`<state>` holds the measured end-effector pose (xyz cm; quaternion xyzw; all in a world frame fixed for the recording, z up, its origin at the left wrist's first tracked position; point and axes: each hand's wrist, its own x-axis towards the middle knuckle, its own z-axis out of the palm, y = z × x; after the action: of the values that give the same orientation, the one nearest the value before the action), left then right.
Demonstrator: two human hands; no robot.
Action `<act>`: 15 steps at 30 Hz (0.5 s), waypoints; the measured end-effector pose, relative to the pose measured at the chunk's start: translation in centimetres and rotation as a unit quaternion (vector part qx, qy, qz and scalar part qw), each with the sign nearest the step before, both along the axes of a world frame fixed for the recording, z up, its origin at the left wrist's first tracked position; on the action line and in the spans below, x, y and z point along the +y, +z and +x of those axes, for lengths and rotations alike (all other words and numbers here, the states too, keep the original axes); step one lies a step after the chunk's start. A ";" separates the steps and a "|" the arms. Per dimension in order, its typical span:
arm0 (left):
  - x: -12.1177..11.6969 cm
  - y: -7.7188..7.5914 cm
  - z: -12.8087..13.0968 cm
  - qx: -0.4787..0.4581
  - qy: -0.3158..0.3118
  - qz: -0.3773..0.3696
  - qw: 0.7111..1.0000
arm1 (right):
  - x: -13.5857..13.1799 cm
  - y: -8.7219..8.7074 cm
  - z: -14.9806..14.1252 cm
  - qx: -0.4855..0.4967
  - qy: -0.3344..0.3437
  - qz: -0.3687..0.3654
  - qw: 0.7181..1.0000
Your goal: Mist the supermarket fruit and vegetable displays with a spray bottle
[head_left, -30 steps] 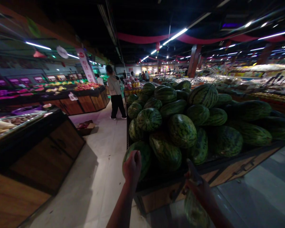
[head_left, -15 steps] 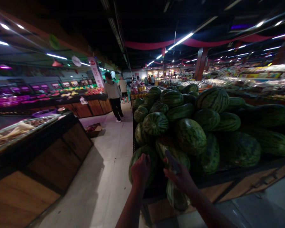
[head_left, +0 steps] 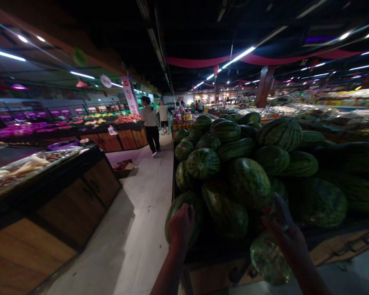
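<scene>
Left hand [head_left: 181, 227]: laid on a striped dark-green watermelon [head_left: 197, 217] at 6 o'clock, low in the heaped melon pile [head_left: 242, 164]; fingers hidden, grip cannot be told. Right hand [head_left: 284, 241]: 5 o'clock, closed on a bulging clear plastic bag [head_left: 269, 260].

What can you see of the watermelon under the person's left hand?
This whole, uncut watermelon sits at the near, lower corner of a large pile of melons on a display stand. Its rounded rind is dark green with darker, wavy stripes and looks smooth, with a dull sheen. Much of it lies in shadow. The person's left hand rests on its near side, and a larger striped melon lies against its right.
</scene>
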<state>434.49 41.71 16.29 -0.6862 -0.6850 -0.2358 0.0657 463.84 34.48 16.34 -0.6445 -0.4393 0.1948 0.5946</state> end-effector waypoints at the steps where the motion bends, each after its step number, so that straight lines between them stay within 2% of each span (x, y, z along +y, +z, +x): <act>1: 0.0 0.0 0.0 0.003 0.001 0.001 1.000 | -0.7 -0.7 -0.5 -0.002 0.006 -0.022 1.000; 3: 0.0 -0.1 -0.1 0.010 0.005 0.002 1.000 | -1.9 -2.2 -2.6 -0.008 0.054 -0.065 0.996; 7: 0.2 -0.2 -0.1 0.018 0.013 0.005 1.000 | -3.1 -4.3 -8.0 -0.036 0.206 -0.109 0.972; 10: 0.2 -0.3 0.0 0.017 0.011 0.011 1.000 | -3.4 -5.0 -9.3 0.009 0.273 -0.141 0.951; 12: 0.2 -0.3 0.1 0.020 0.012 0.010 1.000 | -3.5 -5.3 -7.9 0.029 0.262 -0.156 0.952; 15: 0.2 -0.2 0.1 0.027 0.019 0.005 0.999 | -4.2 -5.8 -3.3 0.016 0.156 -0.169 0.973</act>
<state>434.55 41.95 16.07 -0.6792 -0.6944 -0.2191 0.0923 460.49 30.28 10.57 -0.6561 -0.4852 0.3673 0.4464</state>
